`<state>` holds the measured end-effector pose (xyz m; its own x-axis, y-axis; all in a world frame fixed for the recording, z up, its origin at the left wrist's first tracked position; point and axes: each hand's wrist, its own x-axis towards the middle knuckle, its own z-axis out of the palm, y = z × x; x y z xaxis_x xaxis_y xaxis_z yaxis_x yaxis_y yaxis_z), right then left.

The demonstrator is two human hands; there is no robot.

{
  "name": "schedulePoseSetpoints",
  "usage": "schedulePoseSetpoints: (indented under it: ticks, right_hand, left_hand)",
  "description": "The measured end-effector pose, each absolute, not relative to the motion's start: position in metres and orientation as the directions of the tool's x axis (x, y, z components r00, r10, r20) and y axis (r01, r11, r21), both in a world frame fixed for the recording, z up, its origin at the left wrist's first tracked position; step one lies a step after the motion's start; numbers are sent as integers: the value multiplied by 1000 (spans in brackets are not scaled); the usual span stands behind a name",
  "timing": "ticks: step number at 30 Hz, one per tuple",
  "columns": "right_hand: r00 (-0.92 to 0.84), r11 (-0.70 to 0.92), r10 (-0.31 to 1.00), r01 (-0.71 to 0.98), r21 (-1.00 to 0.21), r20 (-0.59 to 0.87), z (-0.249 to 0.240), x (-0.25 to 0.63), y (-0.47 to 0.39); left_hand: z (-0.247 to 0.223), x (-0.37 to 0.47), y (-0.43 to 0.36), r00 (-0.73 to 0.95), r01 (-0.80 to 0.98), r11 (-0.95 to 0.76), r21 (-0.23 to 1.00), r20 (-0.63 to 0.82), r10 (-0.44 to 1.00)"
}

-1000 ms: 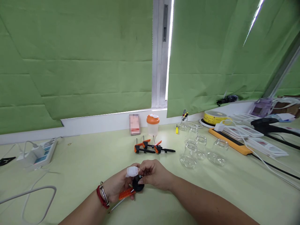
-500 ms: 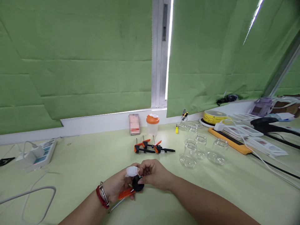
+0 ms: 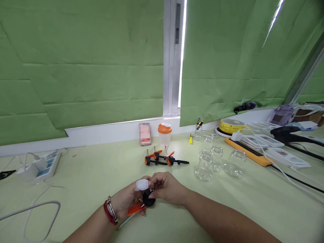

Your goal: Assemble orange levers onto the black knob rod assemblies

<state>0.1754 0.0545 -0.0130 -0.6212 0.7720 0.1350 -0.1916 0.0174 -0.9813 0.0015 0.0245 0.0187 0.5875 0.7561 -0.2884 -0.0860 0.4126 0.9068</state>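
Note:
My left hand [image 3: 128, 199], with a red band and a silver bracelet at the wrist, is wrapped round an orange-and-black clamp [image 3: 136, 209] with a metal rod pointing down to the left. It resembles the clamps on the table. A white translucent piece [image 3: 142, 184] sits at my left thumb; whether it is worn or held I cannot tell. My right hand [image 3: 165, 187] is closed, its thumb pressed on the clamp's round black part. Its curled fingers hide some of the upper end.
Ahead lie several orange-and-black clamps [image 3: 170, 160], before an orange-lidded cup [image 3: 165, 134]. Several clear glass jars [image 3: 204, 167] stand to the right, near an orange power strip [image 3: 249, 152]. At left are a white power strip [image 3: 49, 170] and a loose grey cable [image 3: 48, 203].

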Motion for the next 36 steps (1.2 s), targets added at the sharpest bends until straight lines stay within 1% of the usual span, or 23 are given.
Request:
schedulePoseSetpoints:
  ticks: [3,8,15,22,29,36]
  right_hand:
    - [-625,-21,773,-196,-980,108,-15,175,55]
    - [-629,-38,770,-215,-976,109,-16,175,56]
    - [-589,94,782,-214,-972,205,-13,176,54]
    - [-595,117,774,-201,-973,216,-14,177,55]
    - [-597,93,775,-221,-971,210,-16,175,55]
    - [-617,-19,778,-205,-979,114,-17,175,55]
  left_hand:
    - [18,1,25,586,-91,419,904,-291,756]
    - [18,0,26,580,-93,409,908,-285,763]
    - [20,1,24,588,-87,422,903,-295,753]
    - [20,2,24,595,-85,413,907,-287,751]
    - [20,3,24,598,-86,408,909,-280,751]
    - [18,2,25,583,-93,425,900,-297,756]
